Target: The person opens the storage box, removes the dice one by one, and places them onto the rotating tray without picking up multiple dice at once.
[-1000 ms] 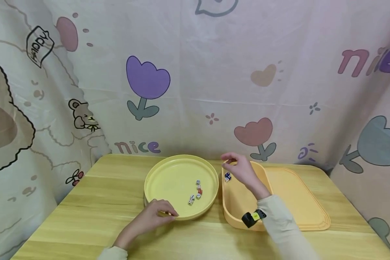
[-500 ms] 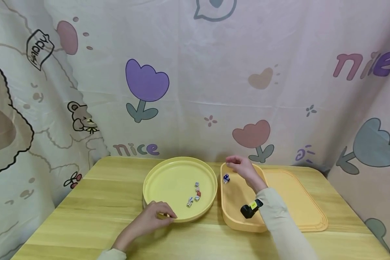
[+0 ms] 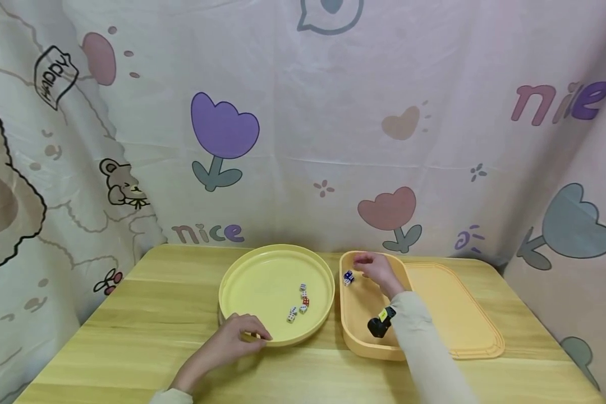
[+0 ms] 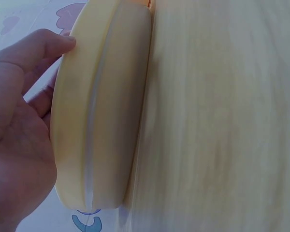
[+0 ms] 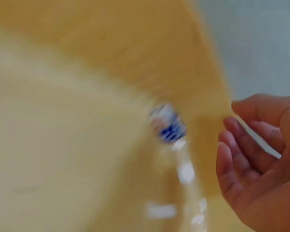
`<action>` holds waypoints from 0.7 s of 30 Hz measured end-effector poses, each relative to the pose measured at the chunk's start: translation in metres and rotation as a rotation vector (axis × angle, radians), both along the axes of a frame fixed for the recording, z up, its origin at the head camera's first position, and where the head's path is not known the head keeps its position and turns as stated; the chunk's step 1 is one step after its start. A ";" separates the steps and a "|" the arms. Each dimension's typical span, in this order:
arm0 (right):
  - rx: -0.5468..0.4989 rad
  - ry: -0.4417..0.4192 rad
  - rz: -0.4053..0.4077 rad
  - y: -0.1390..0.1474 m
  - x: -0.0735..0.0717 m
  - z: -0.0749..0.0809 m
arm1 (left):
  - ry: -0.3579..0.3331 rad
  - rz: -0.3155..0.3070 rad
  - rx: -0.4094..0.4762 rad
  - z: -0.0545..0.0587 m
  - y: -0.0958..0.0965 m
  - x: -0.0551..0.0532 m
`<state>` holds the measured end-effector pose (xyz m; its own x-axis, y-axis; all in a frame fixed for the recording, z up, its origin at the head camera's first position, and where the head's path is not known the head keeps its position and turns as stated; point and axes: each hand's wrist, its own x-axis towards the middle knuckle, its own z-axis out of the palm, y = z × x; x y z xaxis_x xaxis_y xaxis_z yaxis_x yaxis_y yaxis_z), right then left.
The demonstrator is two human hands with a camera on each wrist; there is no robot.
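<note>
My left hand [image 3: 234, 336] grips the near-left rim of a round yellow tray [image 3: 260, 289]. In the left wrist view the thumb [image 4: 63, 43] lies against the tray's side wall, fingers partly hidden behind it. Several white dice [image 3: 292, 314] and one red die [image 3: 305, 302] lie in the tray's right half. My right hand [image 3: 379, 270] is over the back of an orange bin [image 3: 359, 314], fingers relaxed and holding nothing visible. A small cluster of blue and white dice [image 3: 349, 278] sits at the bin's back left, blurred in the right wrist view, just beside the fingertips [image 5: 224, 150].
A flat orange lid [image 3: 454, 314] lies on the wooden table [image 3: 146, 314] to the right of the bin. A printed curtain [image 3: 293, 112] hangs along the back and sides. A black camera [image 3: 379, 327] is strapped to the right wrist.
My right hand has lowered toward the inside of the bin, nearer the blue dice. The left hand keeps its hold on the tray rim. The head view has shifted slightly.
</note>
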<state>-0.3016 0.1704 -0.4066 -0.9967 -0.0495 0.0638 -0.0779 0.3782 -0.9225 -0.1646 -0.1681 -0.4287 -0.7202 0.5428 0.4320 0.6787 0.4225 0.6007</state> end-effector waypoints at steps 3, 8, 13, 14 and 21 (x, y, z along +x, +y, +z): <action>0.001 -0.010 0.001 0.003 -0.005 -0.015 | -0.002 -0.004 0.004 -0.005 -0.003 -0.003; 0.028 -0.063 -0.023 0.007 -0.008 -0.031 | -0.003 -0.005 0.007 -0.007 -0.004 -0.003; 0.005 -0.068 -0.044 0.005 -0.007 -0.037 | 0.001 0.000 0.003 -0.006 -0.003 -0.003; -0.006 -0.064 -0.050 0.004 -0.007 -0.038 | -0.001 -0.001 0.003 -0.006 -0.003 -0.003; 0.014 -0.003 -0.063 -0.003 -0.005 -0.044 | 0.001 -0.001 0.001 -0.007 -0.003 -0.003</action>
